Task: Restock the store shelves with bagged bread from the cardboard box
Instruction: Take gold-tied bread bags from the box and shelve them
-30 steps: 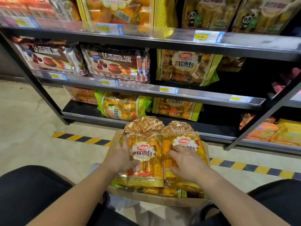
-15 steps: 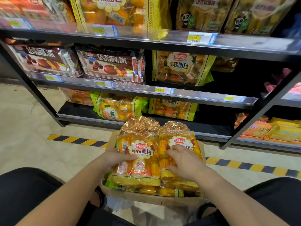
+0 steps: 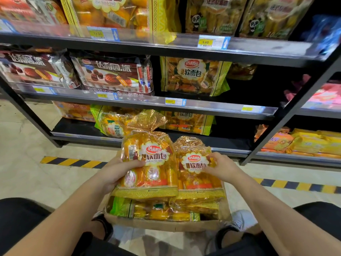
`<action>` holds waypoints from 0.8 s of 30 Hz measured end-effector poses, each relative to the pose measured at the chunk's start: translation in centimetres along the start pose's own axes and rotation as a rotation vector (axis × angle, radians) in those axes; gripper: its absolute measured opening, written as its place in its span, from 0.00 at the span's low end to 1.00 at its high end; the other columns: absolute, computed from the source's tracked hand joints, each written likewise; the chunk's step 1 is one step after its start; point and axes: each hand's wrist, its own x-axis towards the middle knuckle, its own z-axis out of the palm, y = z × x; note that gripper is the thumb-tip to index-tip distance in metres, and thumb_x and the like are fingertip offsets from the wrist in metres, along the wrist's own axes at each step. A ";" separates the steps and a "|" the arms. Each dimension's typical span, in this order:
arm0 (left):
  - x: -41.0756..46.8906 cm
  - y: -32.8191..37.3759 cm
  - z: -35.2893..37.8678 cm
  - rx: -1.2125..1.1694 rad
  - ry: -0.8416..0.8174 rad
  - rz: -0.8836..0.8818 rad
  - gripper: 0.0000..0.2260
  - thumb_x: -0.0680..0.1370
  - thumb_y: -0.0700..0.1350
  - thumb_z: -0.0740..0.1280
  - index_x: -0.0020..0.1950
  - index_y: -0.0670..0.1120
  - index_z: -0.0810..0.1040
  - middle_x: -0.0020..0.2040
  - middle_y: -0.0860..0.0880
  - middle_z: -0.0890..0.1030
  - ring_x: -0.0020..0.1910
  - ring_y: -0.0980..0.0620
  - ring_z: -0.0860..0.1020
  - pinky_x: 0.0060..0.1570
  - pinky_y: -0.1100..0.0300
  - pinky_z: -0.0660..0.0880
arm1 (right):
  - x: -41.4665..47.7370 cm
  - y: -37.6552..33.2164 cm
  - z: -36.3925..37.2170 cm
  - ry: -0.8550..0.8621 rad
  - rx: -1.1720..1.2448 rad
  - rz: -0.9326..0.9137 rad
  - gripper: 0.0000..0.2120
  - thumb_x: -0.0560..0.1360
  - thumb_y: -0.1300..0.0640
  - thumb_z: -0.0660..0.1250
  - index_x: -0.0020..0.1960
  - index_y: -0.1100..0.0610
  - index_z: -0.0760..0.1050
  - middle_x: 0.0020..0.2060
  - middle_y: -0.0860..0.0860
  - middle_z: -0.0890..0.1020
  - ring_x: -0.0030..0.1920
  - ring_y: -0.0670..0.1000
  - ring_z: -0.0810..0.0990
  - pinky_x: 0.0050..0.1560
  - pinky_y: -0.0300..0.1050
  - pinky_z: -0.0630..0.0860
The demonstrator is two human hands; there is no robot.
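A cardboard box [image 3: 162, 225] sits on the floor between my knees, filled with orange-gold bags of bread. My left hand [image 3: 118, 169] grips the left bag of bread [image 3: 149, 163] by its left side and holds it raised above the box. My right hand [image 3: 220, 166] pinches the upper right part of the right bag of bread [image 3: 195, 174], which still lies on the stack. Under them lie more bags with green edges [image 3: 147, 209]. The black shelf unit [image 3: 212, 108] stands just behind the box.
The bottom shelf [image 3: 230, 142] has a dark open gap right of the bread bags. The middle shelf holds chocolate pie packs [image 3: 114, 74] and soft bread bags [image 3: 191, 76]. Yellow-black tape [image 3: 73, 162] marks the floor. My black-clad knees flank the box.
My left hand has slid to the left bag's side and lifted it up off the stack. My right hand has shifted to the right bag's upper corner. The view moved closer to the shelves.
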 end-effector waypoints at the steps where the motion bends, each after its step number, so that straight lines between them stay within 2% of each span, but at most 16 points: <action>1: 0.0 0.2 0.2 -0.016 0.007 0.016 0.20 0.74 0.41 0.77 0.65 0.46 0.79 0.53 0.41 0.88 0.52 0.38 0.87 0.59 0.39 0.80 | 0.4 0.4 0.0 -0.011 0.065 0.065 0.37 0.73 0.40 0.74 0.76 0.53 0.65 0.69 0.55 0.75 0.66 0.56 0.77 0.57 0.48 0.76; 4: 0.1 0.6 0.7 -0.029 0.012 0.041 0.20 0.74 0.42 0.77 0.65 0.47 0.80 0.53 0.41 0.88 0.51 0.38 0.87 0.56 0.40 0.81 | 0.7 1.2 0.4 -0.124 0.201 0.225 0.42 0.74 0.41 0.74 0.78 0.58 0.59 0.71 0.57 0.75 0.68 0.57 0.75 0.59 0.48 0.74; 6: 0.3 0.6 0.7 -0.020 0.004 0.046 0.21 0.73 0.42 0.78 0.65 0.48 0.80 0.54 0.41 0.88 0.51 0.38 0.87 0.57 0.39 0.81 | 0.6 1.6 1.2 -0.212 0.282 0.312 0.43 0.73 0.40 0.74 0.77 0.58 0.59 0.71 0.56 0.75 0.69 0.57 0.75 0.57 0.47 0.72; 7: 0.4 0.7 0.8 -0.013 0.000 0.046 0.21 0.73 0.43 0.78 0.64 0.48 0.80 0.54 0.41 0.88 0.51 0.38 0.87 0.57 0.38 0.81 | 0.2 1.5 1.5 -0.257 0.325 0.337 0.46 0.69 0.36 0.76 0.77 0.57 0.62 0.70 0.56 0.76 0.68 0.58 0.76 0.57 0.46 0.72; 9: 0.7 0.7 0.8 -0.003 -0.004 0.043 0.22 0.72 0.44 0.79 0.64 0.48 0.80 0.53 0.42 0.88 0.51 0.38 0.87 0.57 0.38 0.81 | 1.4 3.0 3.3 -0.279 0.401 0.349 0.61 0.49 0.24 0.78 0.74 0.55 0.68 0.64 0.54 0.80 0.63 0.57 0.81 0.61 0.49 0.77; 10: 0.8 0.7 0.7 -0.003 -0.001 0.041 0.23 0.71 0.44 0.79 0.65 0.48 0.79 0.53 0.42 0.88 0.51 0.38 0.87 0.58 0.38 0.81 | 2.1 3.8 4.1 -0.270 0.435 0.344 0.66 0.41 0.22 0.77 0.72 0.54 0.71 0.62 0.53 0.82 0.60 0.56 0.82 0.61 0.53 0.80; 11: 0.9 0.7 0.8 -0.006 -0.003 0.042 0.25 0.70 0.45 0.80 0.66 0.49 0.79 0.54 0.42 0.88 0.51 0.38 0.87 0.57 0.38 0.81 | 2.8 4.6 4.7 -0.261 0.460 0.342 0.65 0.41 0.23 0.78 0.71 0.53 0.72 0.61 0.53 0.82 0.59 0.56 0.83 0.59 0.53 0.81; 13: 1.2 0.9 0.8 -0.011 -0.002 0.045 0.26 0.70 0.44 0.80 0.67 0.50 0.77 0.54 0.42 0.88 0.51 0.39 0.87 0.55 0.40 0.82 | 2.9 4.6 4.5 -0.250 0.483 0.346 0.55 0.50 0.28 0.80 0.70 0.54 0.73 0.61 0.53 0.82 0.59 0.55 0.82 0.54 0.49 0.81; 14: 1.3 0.9 0.8 -0.005 -0.005 0.045 0.26 0.71 0.44 0.79 0.67 0.50 0.77 0.54 0.42 0.88 0.51 0.39 0.87 0.54 0.40 0.82 | 2.6 4.3 4.1 -0.248 0.488 0.344 0.54 0.51 0.29 0.81 0.69 0.54 0.74 0.60 0.53 0.83 0.59 0.55 0.82 0.52 0.48 0.80; 16: 1.3 1.1 0.9 0.016 -0.021 0.038 0.24 0.72 0.44 0.79 0.66 0.49 0.78 0.54 0.42 0.88 0.51 0.39 0.87 0.56 0.40 0.81 | 3.0 4.7 3.9 -0.265 0.530 0.331 0.58 0.42 0.30 0.83 0.67 0.54 0.75 0.57 0.53 0.85 0.55 0.54 0.84 0.50 0.48 0.82; 17: 1.3 1.2 0.9 0.026 -0.027 0.031 0.23 0.72 0.44 0.79 0.66 0.49 0.78 0.54 0.42 0.88 0.51 0.39 0.87 0.57 0.39 0.81 | 2.9 4.7 3.7 -0.288 0.578 0.310 0.57 0.41 0.32 0.84 0.65 0.54 0.77 0.54 0.53 0.86 0.53 0.54 0.86 0.51 0.50 0.83; 19: 1.2 1.3 0.9 0.030 -0.029 0.020 0.24 0.71 0.44 0.79 0.66 0.48 0.79 0.54 0.41 0.88 0.52 0.39 0.87 0.59 0.38 0.80 | 2.6 4.6 3.4 -0.326 0.677 0.280 0.44 0.50 0.40 0.87 0.61 0.54 0.79 0.50 0.53 0.88 0.49 0.54 0.87 0.52 0.53 0.84; 21: 1.0 1.5 0.9 0.024 -0.027 0.009 0.25 0.70 0.45 0.80 0.66 0.47 0.79 0.54 0.41 0.87 0.52 0.38 0.87 0.60 0.37 0.79 | 2.0 4.6 3.0 -0.317 0.776 0.262 0.28 0.63 0.49 0.84 0.59 0.54 0.78 0.47 0.54 0.88 0.46 0.54 0.88 0.46 0.50 0.85; 22: 0.9 1.6 0.9 0.021 -0.027 0.004 0.25 0.70 0.45 0.80 0.66 0.47 0.79 0.55 0.40 0.87 0.53 0.38 0.86 0.60 0.37 0.79 | 1.9 4.7 2.9 -0.313 0.821 0.263 0.27 0.66 0.52 0.83 0.61 0.55 0.77 0.47 0.55 0.88 0.46 0.55 0.88 0.43 0.49 0.85; 24: 0.6 1.8 1.1 0.018 -0.033 0.004 0.25 0.70 0.44 0.80 0.66 0.46 0.79 0.55 0.40 0.87 0.53 0.38 0.87 0.60 0.38 0.79 | 1.7 5.1 3.0 -0.314 0.892 0.259 0.31 0.68 0.53 0.82 0.67 0.56 0.75 0.50 0.56 0.88 0.47 0.57 0.88 0.41 0.50 0.84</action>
